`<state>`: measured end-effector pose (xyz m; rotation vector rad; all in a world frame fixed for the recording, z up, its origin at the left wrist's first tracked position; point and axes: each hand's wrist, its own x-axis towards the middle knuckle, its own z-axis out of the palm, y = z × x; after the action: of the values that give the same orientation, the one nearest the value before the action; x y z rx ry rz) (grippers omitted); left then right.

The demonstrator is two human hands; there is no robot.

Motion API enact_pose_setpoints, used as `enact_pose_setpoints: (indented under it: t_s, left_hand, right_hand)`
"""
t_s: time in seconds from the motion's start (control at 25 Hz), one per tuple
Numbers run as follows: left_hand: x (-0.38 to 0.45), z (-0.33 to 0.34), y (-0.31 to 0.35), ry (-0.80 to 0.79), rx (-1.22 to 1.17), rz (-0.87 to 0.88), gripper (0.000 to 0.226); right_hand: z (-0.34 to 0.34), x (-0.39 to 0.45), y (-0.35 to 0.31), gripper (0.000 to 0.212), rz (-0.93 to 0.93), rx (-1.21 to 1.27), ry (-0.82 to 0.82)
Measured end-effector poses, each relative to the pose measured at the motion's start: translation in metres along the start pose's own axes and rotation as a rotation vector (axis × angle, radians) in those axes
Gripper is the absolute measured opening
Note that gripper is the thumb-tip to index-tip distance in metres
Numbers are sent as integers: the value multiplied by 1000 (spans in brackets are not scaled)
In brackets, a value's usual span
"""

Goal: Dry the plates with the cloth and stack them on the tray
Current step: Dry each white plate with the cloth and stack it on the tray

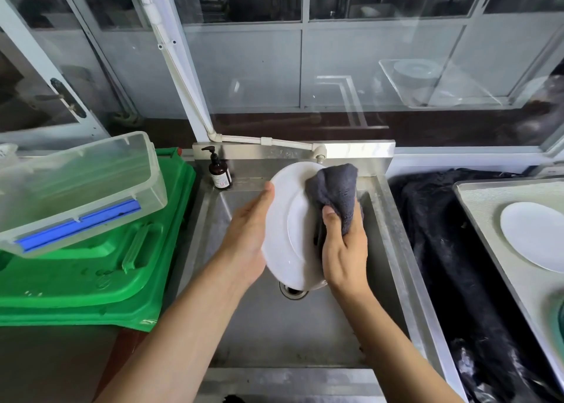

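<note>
Left hand [247, 237] grips white plate [287, 228] tilted above sink [274, 326]; right hand [345, 250] clutches grey cloth [335, 192] against plate face; second plate [534, 237] on tray [482, 201].

A single head-worn wide-angle view looks forward and steeply down from close above the steel sink [393, 228], which fills the frame's centre; both forearms enter from the bottom edge, and glass panels [381, 63] span the top.
</note>
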<state>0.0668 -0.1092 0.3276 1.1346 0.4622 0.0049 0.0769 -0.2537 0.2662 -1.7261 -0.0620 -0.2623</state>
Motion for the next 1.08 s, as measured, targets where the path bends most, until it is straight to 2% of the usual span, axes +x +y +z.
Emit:
enact_pose_setpoints:
  t_s: [0.08, 0.2, 0.28, 0.32, 0.4, 0.48, 0.56, 0.64, 0.72, 0.88, 0.92, 1.04, 1.08]
  left_hand:
    - [1, 4, 0, 31, 27, 8, 27]
    - [6, 7, 7, 36, -9, -19, 30]
    - [8, 5, 10, 20, -41, -19, 31]
    - [9, 3, 10, 27, -45, -11, 31]
    - [9, 2, 9, 32, -37, 4, 32]
    - [8, 4, 8, 48, -14, 19, 34]
    - [9, 7, 12, 55, -9, 10, 29]
    - [9, 7, 16, 33, -45, -41, 34]
    - [10, 6, 17, 46, -96, -66, 41]
    - [15, 5, 14, 61, -122, -38, 49]
    - [14, 6, 15, 68, -115, -38, 47]
    - [11, 5, 17, 51, -128, -107, 49]
    - [10, 2, 17, 24, -133, -135, 52]
  right_hand:
    - [4, -11, -3, 61, 4, 16, -15]
    - [14, -42, -9, 61, -305, -47, -222]
    - [10, -42, -1, 61, -405, -103, -268]
    - [7, -35, 1, 61, -345, -97, -223]
    - [1, -19, 3, 62, -77, -24, -76]
    - [5, -17, 1, 60, 22, 13, -21]
    - [17, -28, -6, 61, -114, 11, -87]
    - [23, -39, -7, 61, -360, -53, -221]
    - [20, -36, 2, 64, -475, -119, -257]
    - [21, -30, 5, 61, -81, 9, -1]
    - [25, -31, 3, 63, -107, -6, 6]
    - [32, -42, 4, 66, -480, -117, -128]
    - [30, -44, 7, 65, -552, -144, -171]
